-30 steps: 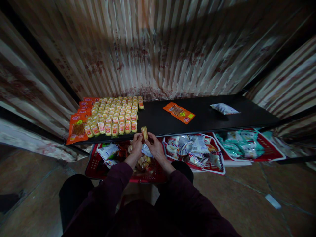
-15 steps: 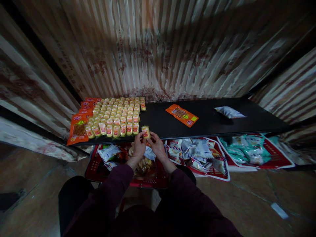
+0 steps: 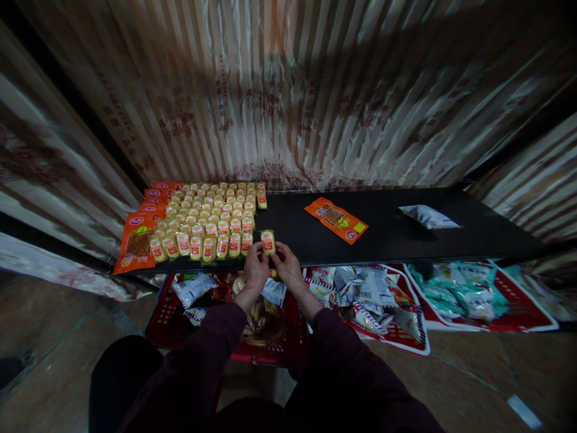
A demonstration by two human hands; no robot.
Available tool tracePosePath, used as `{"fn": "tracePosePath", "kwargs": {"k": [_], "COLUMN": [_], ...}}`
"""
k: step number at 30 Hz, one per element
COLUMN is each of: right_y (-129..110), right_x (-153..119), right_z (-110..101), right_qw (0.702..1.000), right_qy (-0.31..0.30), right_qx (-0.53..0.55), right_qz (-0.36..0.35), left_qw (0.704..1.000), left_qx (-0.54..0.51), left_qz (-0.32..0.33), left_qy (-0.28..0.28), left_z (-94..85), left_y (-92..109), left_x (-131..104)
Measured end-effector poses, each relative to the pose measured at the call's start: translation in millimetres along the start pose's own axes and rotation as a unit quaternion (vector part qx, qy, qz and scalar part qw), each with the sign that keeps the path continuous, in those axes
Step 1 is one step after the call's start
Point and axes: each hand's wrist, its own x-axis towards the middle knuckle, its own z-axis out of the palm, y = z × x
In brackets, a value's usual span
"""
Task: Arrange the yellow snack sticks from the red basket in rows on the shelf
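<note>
Between my two hands is a small wrapped snack cake (image 3: 267, 242), yellow with a red and white label, at the front edge of the black shelf (image 3: 288, 219). My left hand (image 3: 256, 264) pinches its left side. The fingers of my right hand (image 3: 287, 264) close on its lower right side. Just left of it, rows of the same wrapped cakes (image 3: 209, 248) stand packed on the shelf, several deep. Orange snack pouches (image 3: 137, 240) line the far left end, overlapping one another.
Another orange pouch (image 3: 336, 219) and a white-blue packet (image 3: 430, 216) lie on the shelf to the right. Below its front edge are red baskets: one under my arms (image 3: 270, 353), one with white packets (image 3: 369, 285), one with teal packets (image 3: 469, 291). Striped curtain (image 3: 288, 120) hangs behind.
The view has shifted slightly, so the shelf and baskets appear a little lower. Both hands still hold the cake, which now looks more upright and closer in line with the front row.
</note>
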Motion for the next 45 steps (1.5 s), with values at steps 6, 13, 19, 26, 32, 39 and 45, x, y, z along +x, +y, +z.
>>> {"fn": "tracePosePath", "kwargs": {"k": [6, 13, 19, 26, 32, 39, 45], "right_y": [1, 11, 13, 13, 17, 19, 18], "right_x": [17, 40, 57, 79, 101, 123, 138], "right_z": [1, 0, 1, 8, 10, 15, 26], "right_qw": [0.999, 0.996, 0.993, 0.988, 0.99, 0.99, 0.99], "right_qy": [-0.008, -0.007, -0.007, 0.009, -0.003, -0.005, 0.01], "right_qx": [-0.044, -0.088, -0.119, -0.15, -0.135, -0.135, -0.139], "right_qz": [-0.016, -0.011, -0.018, -0.024, -0.034, -0.028, -0.012], "left_qw": [0.986, 0.977, 0.974, 0.973, 0.976, 0.98, 0.976], "left_qx": [0.163, 0.2, 0.216, 0.224, 0.214, 0.193, 0.214], "left_qz": [0.04, 0.078, 0.072, 0.045, 0.025, 0.02, 0.003], "left_qy": [-0.007, 0.005, -0.004, -0.024, -0.041, -0.047, -0.044], "left_z": [7.0, 17.1, 25.2, 31.7, 39.4, 49.6, 59.0], "left_y": [1, 6, 9, 19, 25, 25, 24], "left_x": [12, 24, 35, 47, 59, 80, 102]}}
